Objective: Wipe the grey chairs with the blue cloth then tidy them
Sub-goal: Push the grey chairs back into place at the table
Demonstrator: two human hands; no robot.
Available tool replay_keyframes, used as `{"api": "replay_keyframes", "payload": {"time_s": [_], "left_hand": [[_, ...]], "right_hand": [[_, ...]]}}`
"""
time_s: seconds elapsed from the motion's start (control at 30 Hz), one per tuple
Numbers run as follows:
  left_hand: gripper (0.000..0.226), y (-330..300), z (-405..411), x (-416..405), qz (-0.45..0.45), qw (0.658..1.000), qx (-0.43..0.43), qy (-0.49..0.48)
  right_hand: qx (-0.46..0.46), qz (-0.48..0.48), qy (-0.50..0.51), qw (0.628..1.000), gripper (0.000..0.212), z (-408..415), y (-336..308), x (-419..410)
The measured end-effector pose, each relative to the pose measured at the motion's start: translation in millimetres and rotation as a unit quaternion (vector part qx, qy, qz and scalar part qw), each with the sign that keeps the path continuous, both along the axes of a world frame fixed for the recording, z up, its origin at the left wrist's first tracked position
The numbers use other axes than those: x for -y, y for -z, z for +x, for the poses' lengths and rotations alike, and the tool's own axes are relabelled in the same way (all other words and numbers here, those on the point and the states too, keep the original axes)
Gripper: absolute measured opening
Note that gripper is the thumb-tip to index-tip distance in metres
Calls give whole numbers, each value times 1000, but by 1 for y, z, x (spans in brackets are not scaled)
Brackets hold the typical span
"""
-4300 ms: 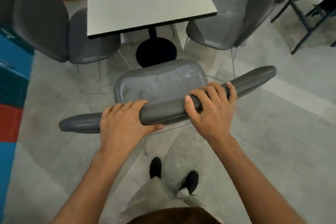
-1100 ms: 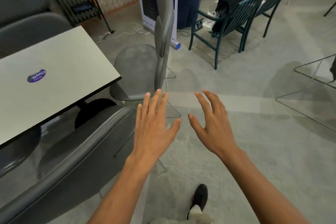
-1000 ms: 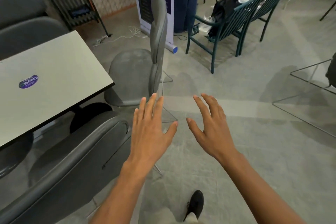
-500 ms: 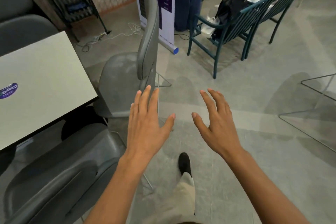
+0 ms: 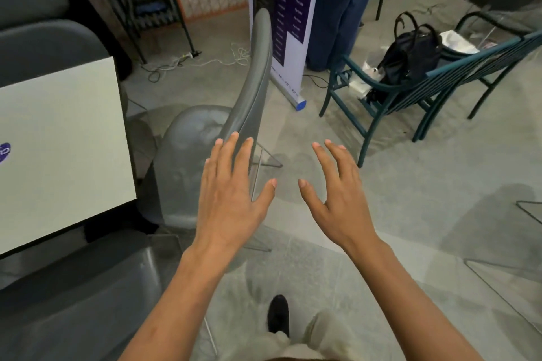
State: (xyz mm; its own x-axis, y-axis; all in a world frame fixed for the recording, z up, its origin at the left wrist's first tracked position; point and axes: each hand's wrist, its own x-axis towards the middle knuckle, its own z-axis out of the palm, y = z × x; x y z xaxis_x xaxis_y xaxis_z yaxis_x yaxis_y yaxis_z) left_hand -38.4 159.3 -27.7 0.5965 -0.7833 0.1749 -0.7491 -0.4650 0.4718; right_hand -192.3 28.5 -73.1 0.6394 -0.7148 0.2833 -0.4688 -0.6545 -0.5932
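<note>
No legible text: the purple sticker (image 5: 4,152) on the white table (image 5: 58,155) at 9 o'clock and the banner (image 5: 289,23) print at 12 are too small to read.

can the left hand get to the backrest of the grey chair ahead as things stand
Probably yes. The left hand is open and holds nothing, its fingertips overlapping the grey chair backrest's lower edge in view, with nothing between them. Actual contact can't be told.

Surfaces, head view
Grey chair (image 5: 249,91): smooth, faintly glossy shell. Table (image 5: 58,149): matt pale top. Green chair (image 5: 440,79): painted metal slats.
</note>
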Motion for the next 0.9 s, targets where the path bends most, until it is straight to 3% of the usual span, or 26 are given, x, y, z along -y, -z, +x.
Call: {"api": "replay_keyframes", "payload": {"time_s": [0.37,0.6,0.9], "left_hand": [[77,6,33,120,12,990,17,-137],[77,-1,26,197,36,962,1,-271],[79,1,47,256,76,928,14,-363]], "right_hand": [[1,4,-124,992,64,67,1,159],[4,9,-246,969,62,100,-13,258],[6,4,-340,940,61,161,-18,328]]}}
